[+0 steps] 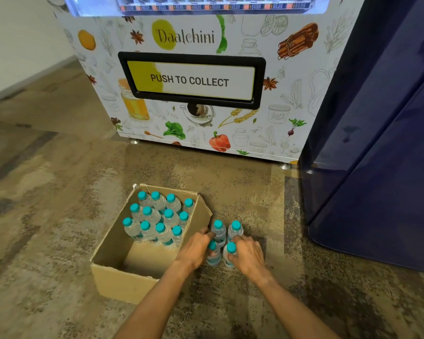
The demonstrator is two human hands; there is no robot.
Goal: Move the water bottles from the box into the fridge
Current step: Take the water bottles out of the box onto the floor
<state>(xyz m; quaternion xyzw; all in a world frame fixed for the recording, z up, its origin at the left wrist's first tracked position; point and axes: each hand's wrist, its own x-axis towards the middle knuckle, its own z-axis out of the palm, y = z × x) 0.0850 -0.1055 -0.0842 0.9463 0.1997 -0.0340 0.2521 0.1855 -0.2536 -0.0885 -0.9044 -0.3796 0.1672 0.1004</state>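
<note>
- Head view: left hand [196,248] and right hand [249,253] each grip one side of four clear plastic water bottles with teal caps [218,232], upright on the mottled brown floor [59,216] at the box's 3 o'clock.
- Suggested technique: press the pairs together and lift them upright.
- Open brown cardboard box [113,282]: twelve matching bottles [157,216] fill its 12 o'clock half.
- Dark blue fridge [377,167]: 2 o'clock.
</note>
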